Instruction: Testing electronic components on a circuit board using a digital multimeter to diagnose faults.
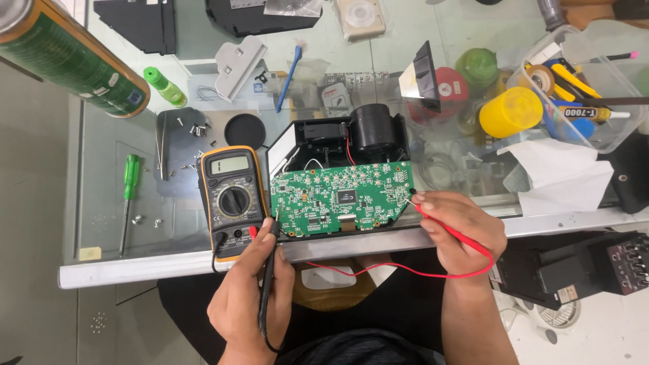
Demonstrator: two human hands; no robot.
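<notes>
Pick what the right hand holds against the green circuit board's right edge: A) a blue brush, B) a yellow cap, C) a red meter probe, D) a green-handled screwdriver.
C: the right hand pinches a thin red meter probe with its tip at the right edge of the green circuit board; its red lead loops back under the table edge.

head camera, looking steeply down (close)

Bright, even daylight with soft shadows and faint sheen on the glass table (135, 203); the near spray can (67, 54) looks blurred and stretched.
</notes>
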